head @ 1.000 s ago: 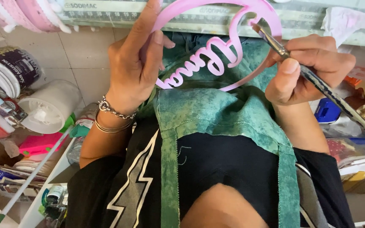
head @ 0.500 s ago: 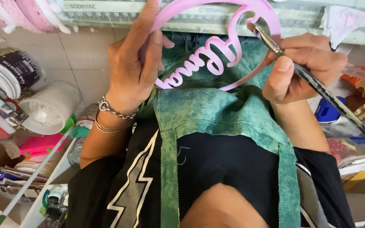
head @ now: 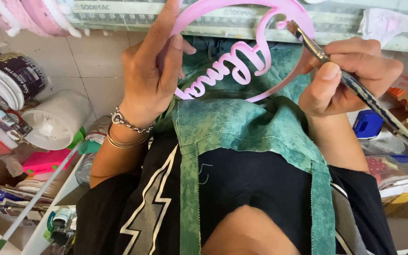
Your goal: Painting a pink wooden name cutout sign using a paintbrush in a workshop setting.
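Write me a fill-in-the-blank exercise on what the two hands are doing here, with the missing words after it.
1. The left hand holds a ring-shaped cutout coloured ____.
2. The right hand holds a thin ____, its tip at the ring's upper right.
3. On the left wrist sit silver ____.
4. The apron is coloured ____.

Missing words: pink; paintbrush; bracelets; green
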